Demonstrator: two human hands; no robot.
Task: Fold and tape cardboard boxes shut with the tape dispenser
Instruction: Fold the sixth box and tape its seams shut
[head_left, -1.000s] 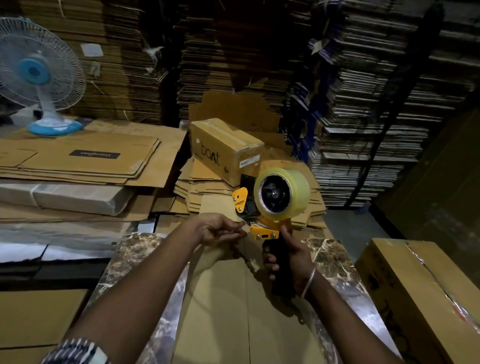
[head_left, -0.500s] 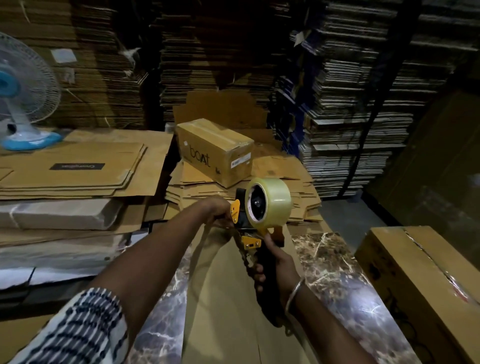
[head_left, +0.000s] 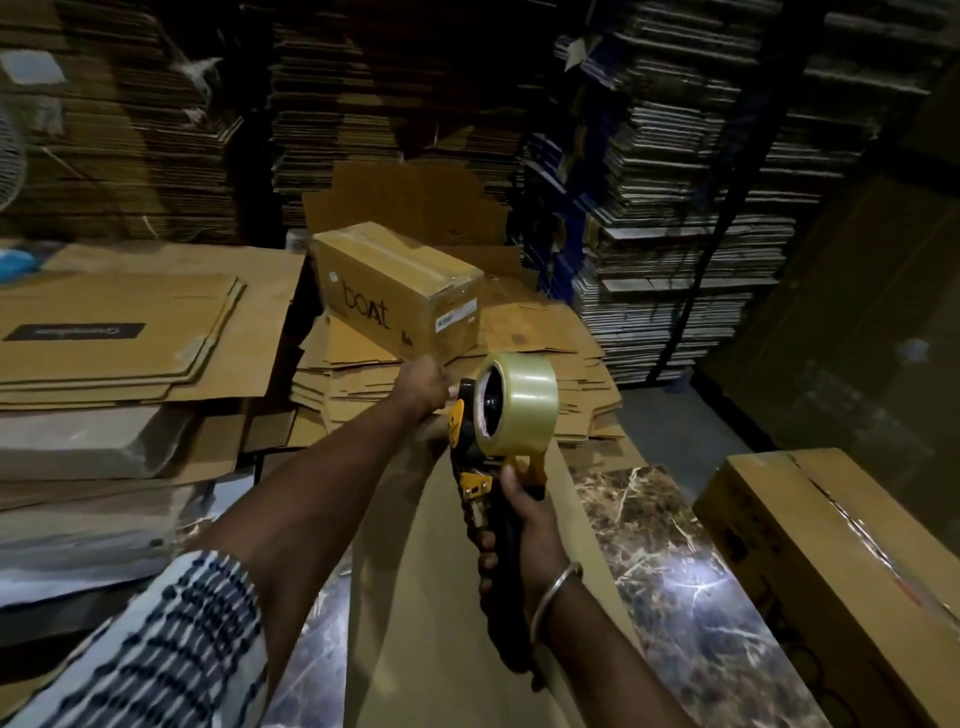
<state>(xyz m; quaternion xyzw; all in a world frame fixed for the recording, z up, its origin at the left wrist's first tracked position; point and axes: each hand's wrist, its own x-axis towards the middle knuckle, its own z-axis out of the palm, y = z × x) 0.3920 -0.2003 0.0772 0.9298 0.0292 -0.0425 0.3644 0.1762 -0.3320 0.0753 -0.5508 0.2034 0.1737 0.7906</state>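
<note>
- Our left hand reaches to the tape dispenser's front; its fingers are hidden, so we cannot tell its grip.
- Our right hand clenches the dispenser's black handle.
- A flat cardboard box lies beneath on the marble table.
- A taped "boAt" box sits on flattened cartons; cardboard stacks fill the dim room.

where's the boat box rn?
Head view, centre, far end: the boat box sits taped shut on a stack of flattened cartons, just beyond the left hand and tape dispenser.
</note>
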